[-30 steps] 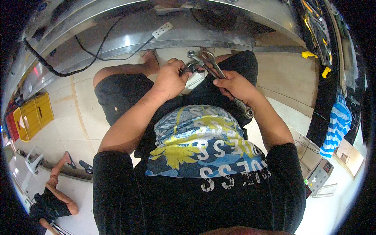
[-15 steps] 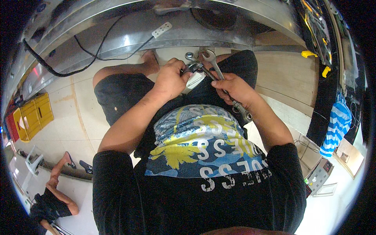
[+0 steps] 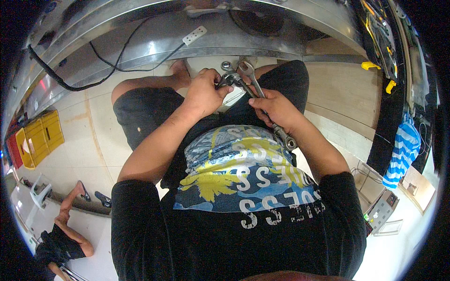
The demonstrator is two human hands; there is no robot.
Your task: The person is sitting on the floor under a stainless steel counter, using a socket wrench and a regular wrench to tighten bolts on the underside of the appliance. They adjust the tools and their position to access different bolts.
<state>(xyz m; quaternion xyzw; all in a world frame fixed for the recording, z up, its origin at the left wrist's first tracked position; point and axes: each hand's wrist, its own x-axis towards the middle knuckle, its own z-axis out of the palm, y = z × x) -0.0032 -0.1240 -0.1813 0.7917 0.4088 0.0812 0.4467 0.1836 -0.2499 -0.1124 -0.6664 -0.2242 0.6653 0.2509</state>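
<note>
My left hand [image 3: 204, 94] is closed, with thumb and fingers pinching a dark metal fitting [image 3: 229, 78] above my lap. A round ring end [image 3: 226, 65] shows just above that fitting. My right hand [image 3: 276, 108] wraps round the shafts of several spanners. One open-ended spanner [image 3: 247, 70] points away from me, its jaw close to the fitting. A darker shaft runs from the fitting through my right hand to a ring end [image 3: 290, 143] near my right wrist. Whether this shaft is joined to the fitting, I cannot tell. A pale flat piece [image 3: 232, 97] lies partly hidden below the fitting.
Ahead stretches a metal counter [image 3: 136, 51] with a white power strip [image 3: 194, 35] and black cables. A yellow crate [image 3: 40, 139] stands at the left. Tools [image 3: 375, 28] hang at the upper right, above a striped blue bag [image 3: 403, 152]. Another person [image 3: 65, 241] is at the lower left.
My right hand has shifted slightly left with the spanners, and the open jaw now sits a little lower and closer to the fitting. My left hand stays nearly in place.
</note>
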